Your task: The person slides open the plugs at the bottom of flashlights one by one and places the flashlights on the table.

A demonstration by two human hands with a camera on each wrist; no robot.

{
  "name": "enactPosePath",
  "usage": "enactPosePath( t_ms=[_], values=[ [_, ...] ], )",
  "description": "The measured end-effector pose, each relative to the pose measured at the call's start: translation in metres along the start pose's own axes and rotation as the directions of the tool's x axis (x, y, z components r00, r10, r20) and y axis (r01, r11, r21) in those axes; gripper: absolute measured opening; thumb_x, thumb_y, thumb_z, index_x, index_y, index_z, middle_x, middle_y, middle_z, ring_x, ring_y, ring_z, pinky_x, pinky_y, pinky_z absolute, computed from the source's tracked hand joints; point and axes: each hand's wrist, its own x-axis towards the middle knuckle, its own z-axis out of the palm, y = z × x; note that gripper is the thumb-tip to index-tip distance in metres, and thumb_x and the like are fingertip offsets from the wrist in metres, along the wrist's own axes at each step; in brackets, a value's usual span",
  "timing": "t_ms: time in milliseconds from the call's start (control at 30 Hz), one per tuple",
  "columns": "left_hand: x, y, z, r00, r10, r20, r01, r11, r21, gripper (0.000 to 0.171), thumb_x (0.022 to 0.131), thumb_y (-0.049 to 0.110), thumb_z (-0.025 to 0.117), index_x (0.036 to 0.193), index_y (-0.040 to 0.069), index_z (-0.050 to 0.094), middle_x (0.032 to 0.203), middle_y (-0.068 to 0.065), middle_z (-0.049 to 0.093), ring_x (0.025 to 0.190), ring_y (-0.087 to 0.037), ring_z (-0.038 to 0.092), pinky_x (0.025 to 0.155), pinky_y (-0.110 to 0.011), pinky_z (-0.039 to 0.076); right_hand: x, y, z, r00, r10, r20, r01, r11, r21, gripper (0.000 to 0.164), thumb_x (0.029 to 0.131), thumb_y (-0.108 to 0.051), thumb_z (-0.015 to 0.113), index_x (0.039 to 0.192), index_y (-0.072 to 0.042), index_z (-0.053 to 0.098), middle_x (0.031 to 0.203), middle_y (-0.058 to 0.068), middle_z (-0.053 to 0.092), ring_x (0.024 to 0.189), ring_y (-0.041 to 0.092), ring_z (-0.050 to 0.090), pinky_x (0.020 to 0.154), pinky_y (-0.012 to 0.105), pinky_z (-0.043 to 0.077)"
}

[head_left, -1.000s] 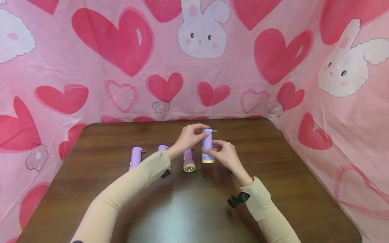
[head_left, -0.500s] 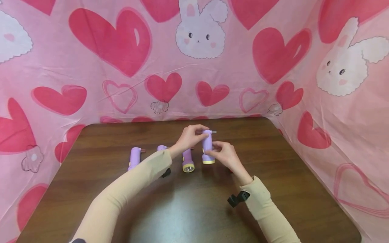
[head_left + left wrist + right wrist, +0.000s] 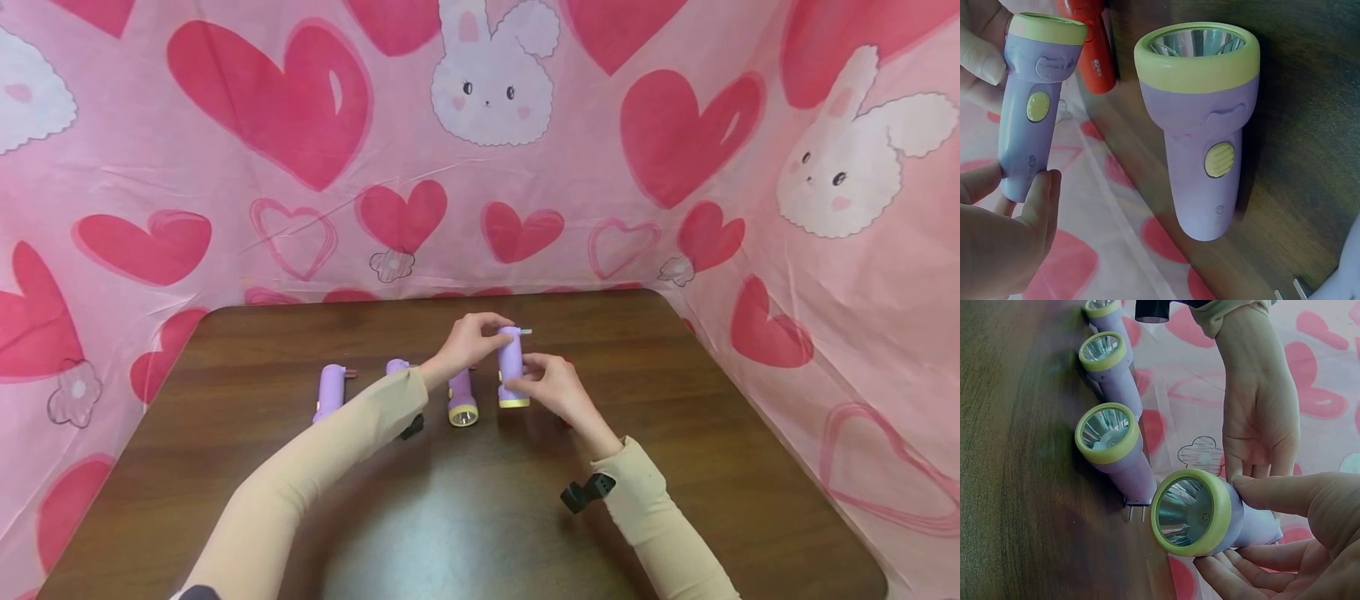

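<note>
A purple flashlight with a yellow rim is held between both hands over the far part of the table, its lens end lowered and two metal prongs jutting from its tail. My left hand pinches it near the tail. Lower down, my right hand grips it just behind the head, thumb and fingers on opposite sides, as the right wrist view shows. Just left of it lies a second purple flashlight, lens toward me, with a yellow switch on its side.
Two more purple flashlights lie farther left in the row, partly behind my left sleeve. A red flashlight lies beyond the right hand, mostly hidden in the head view. Pink printed cloth walls the brown table.
The held flashlight and both hands have come down slightly toward the near side. Grips look unchanged, and the flashlights on the table stay in place while the head view shifts a little.
</note>
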Motion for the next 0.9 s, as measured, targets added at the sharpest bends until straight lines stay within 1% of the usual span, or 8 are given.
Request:
enactPosePath(
  t_ms=[133,267,467,600,733,833,900],
  values=[
    [0.0014,-0.0015,0.0015,1.0,-0.023,0.008,0.023,1.0,0.008,0.031,0.092,0.02,0.069,0.121,0.009,0.07,0.121,-0.012,0.071,0.096,-0.026,0.066,0.047,-0.021,0.046,0.0004,0.0023,0.0015,1.0,0.0,0.016,0.0,1.0,0.005,0.05,0.082,-0.023,0.08,0.121,0.005,0.066,0.108,0.021,0.074,0.097,0.029,0.073,0.083,0.039,0.06],
    [0.0025,-0.0024,0.0015,0.999,-0.043,0.03,0.043,0.999,0.016,0.031,0.092,0.022,0.069,0.12,0.008,0.07,0.12,-0.013,0.072,0.093,-0.024,0.066,0.049,-0.022,0.047,0.0003,0.0037,0.0028,0.999,0.006,0.031,-0.007,1.0,0.017,0.05,0.082,-0.022,0.08,0.121,0.006,0.065,0.109,0.022,0.074,0.097,0.029,0.073,0.083,0.039,0.06],
    [0.0055,-0.0035,0.0007,0.996,-0.062,0.064,0.061,0.998,0.025,0.03,0.092,0.023,0.069,0.118,0.008,0.07,0.118,-0.013,0.072,0.087,-0.021,0.065,0.05,-0.027,0.051,-0.0004,0.0038,0.0022,0.999,0.01,0.04,-0.011,1.0,0.026,0.05,0.082,-0.022,0.08,0.121,0.006,0.065,0.11,0.022,0.073,0.097,0.03,0.073,0.083,0.04,0.06],
    [0.008,-0.0063,0.0033,0.996,-0.057,0.069,0.054,0.998,0.038,0.028,0.092,0.022,0.069,0.117,0.008,0.071,0.117,-0.013,0.072,0.093,-0.021,0.066,0.06,-0.027,0.054,-0.0004,0.0052,0.0028,0.998,0.034,0.049,-0.035,0.999,0.021,0.051,0.083,-0.023,0.08,0.123,0.005,0.065,0.111,0.021,0.073,0.097,0.029,0.073,0.084,0.04,0.06],
    [0.0095,-0.0094,0.0068,0.996,-0.057,0.066,0.054,0.997,0.047,0.027,0.092,0.02,0.069,0.116,0.008,0.072,0.118,-0.012,0.073,0.103,-0.022,0.066,0.075,-0.026,0.054,-0.0009,0.0066,0.0044,0.997,0.053,0.064,-0.055,0.998,0.028,0.052,0.083,-0.023,0.079,0.124,0.004,0.063,0.112,0.02,0.073,0.097,0.028,0.072,0.086,0.041,0.06],
    [0.01,-0.0097,0.0081,0.995,-0.065,0.07,0.062,0.997,0.052,0.027,0.092,0.02,0.068,0.116,0.007,0.071,0.118,-0.013,0.073,0.104,-0.023,0.066,0.078,-0.027,0.055,-0.0017,0.0075,0.0059,0.997,0.047,0.061,-0.05,0.998,0.034,0.051,0.083,-0.022,0.079,0.124,0.005,0.064,0.111,0.021,0.073,0.096,0.028,0.073,0.086,0.04,0.06],
    [0.0103,-0.0093,0.0087,0.995,-0.068,0.075,0.064,0.996,0.063,0.028,0.092,0.02,0.068,0.116,0.006,0.071,0.117,-0.013,0.073,0.101,-0.023,0.066,0.077,-0.027,0.055,-0.0021,0.0087,0.0071,0.997,0.047,0.055,-0.049,0.998,0.038,0.051,0.082,-0.021,0.08,0.123,0.005,0.064,0.11,0.021,0.073,0.095,0.028,0.073,0.085,0.04,0.06]
  ],
)
